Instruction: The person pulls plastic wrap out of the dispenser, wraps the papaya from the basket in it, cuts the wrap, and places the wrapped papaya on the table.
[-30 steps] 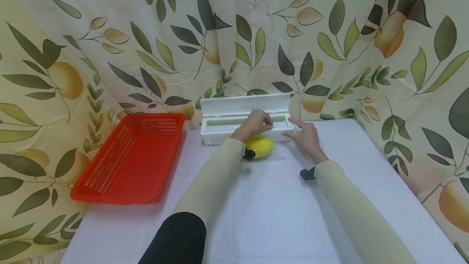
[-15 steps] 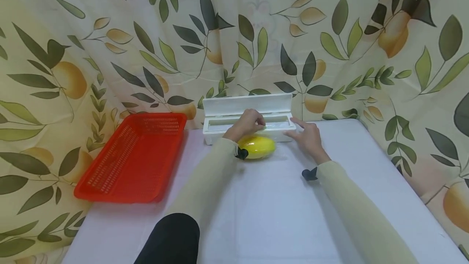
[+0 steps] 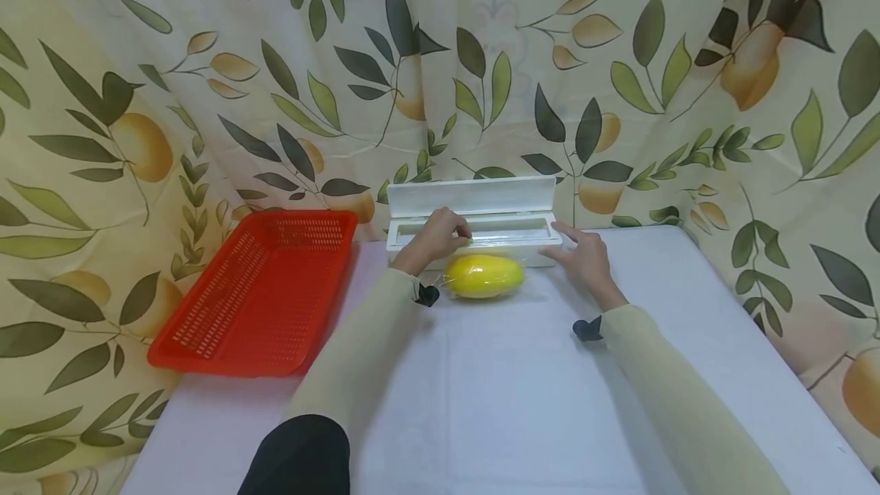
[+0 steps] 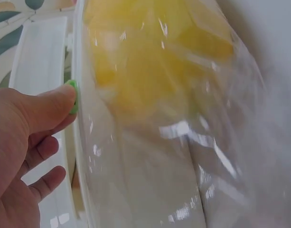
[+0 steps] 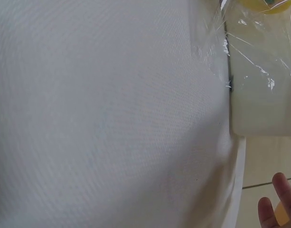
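Left hand [image 3: 437, 237] has just slid leftward along the box [image 3: 529, 256], from right of middle a second ago to the left part of its slot now. Thumb and finger are together, clamped on the green tab [image 4: 74, 105] at the box's front edge. Right hand [image 3: 584, 260] hasn't let go of the right end of the box: thumb and forefinger apart, pressed against it, likely just steadying. Box lid [image 3: 474, 195] stands up at the back.

Fruit [image 3: 484, 276], yellow, sits directly in front of the box, under clear film [image 4: 136, 156] that also runs up the box front. The left arm no longer covers any of it.

Judgement: tab looks like a cutter, so this reads as a cutting stroke with most of the box's length passed. Whether film is parted behind the tab can't be told through the glare. Red basket [image 3: 247, 296] left of the box, not in use.
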`<action>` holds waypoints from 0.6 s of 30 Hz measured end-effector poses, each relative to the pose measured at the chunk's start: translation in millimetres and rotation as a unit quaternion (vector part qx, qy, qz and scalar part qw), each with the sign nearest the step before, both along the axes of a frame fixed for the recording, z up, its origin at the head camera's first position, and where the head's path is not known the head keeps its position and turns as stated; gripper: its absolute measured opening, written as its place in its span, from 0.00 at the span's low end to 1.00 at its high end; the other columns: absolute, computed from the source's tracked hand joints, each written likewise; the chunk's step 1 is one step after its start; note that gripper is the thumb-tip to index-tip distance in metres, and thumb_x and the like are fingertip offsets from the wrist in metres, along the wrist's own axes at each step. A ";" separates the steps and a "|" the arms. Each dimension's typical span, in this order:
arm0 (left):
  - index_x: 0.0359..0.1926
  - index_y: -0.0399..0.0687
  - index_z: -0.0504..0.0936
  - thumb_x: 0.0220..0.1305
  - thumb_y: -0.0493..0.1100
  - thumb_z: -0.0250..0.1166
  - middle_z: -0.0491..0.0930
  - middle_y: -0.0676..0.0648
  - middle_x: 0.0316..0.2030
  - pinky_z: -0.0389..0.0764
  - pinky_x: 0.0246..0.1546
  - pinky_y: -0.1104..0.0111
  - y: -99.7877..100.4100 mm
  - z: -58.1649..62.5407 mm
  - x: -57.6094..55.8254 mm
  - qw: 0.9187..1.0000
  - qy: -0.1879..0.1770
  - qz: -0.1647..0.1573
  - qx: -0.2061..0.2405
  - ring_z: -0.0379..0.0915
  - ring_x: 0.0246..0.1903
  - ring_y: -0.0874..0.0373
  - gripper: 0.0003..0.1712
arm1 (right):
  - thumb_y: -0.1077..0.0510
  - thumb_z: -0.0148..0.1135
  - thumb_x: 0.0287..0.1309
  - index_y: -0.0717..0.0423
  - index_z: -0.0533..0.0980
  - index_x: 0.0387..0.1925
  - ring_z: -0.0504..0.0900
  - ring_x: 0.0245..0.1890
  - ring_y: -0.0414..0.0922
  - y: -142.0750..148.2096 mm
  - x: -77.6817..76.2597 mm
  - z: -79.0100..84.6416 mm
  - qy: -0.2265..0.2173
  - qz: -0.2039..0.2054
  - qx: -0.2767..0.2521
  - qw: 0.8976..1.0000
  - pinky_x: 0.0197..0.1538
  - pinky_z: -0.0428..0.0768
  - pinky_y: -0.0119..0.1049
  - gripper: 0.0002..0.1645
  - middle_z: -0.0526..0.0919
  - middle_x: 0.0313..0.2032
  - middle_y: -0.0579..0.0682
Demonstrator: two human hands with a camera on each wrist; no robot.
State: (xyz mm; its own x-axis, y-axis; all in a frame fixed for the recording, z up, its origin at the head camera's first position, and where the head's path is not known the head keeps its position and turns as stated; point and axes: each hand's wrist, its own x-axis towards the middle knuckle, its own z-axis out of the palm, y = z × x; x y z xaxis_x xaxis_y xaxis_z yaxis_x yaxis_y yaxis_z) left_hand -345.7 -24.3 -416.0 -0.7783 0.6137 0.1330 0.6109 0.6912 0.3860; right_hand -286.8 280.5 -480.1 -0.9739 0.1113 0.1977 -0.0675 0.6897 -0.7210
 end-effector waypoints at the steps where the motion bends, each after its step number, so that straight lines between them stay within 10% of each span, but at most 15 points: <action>1: 0.41 0.43 0.91 0.68 0.37 0.69 0.89 0.48 0.38 0.73 0.57 0.62 -4.4 0.3 0.7 1.000 0.004 0.001 0.000 0.78 0.44 0.53 0.05 | 0.43 0.78 0.55 0.53 0.73 0.70 0.66 0.71 0.64 -0.5 -0.4 -0.2 0.004 0.000 0.001 1.000 0.69 0.65 0.60 0.44 0.72 0.69 0.64; 18: 0.38 0.43 0.92 0.65 0.36 0.71 0.89 0.47 0.36 0.72 0.53 0.58 -63.9 -2.9 4.5 0.998 0.042 0.044 -0.007 0.74 0.41 0.50 0.03 | 0.43 0.78 0.55 0.50 0.72 0.71 0.64 0.73 0.63 -2.8 1.4 2.9 -0.017 -0.006 -0.013 1.000 0.71 0.62 0.62 0.45 0.70 0.70 0.63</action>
State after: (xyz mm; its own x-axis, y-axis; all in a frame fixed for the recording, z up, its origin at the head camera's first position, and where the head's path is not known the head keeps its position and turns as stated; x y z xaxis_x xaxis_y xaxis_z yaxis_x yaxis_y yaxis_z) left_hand -341.2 -88.2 -418.9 -0.8162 0.5450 0.1917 0.5767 0.7488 0.3267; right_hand -285.4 277.7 -477.1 -0.9786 0.1277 0.1615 -0.0347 0.6711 -0.7406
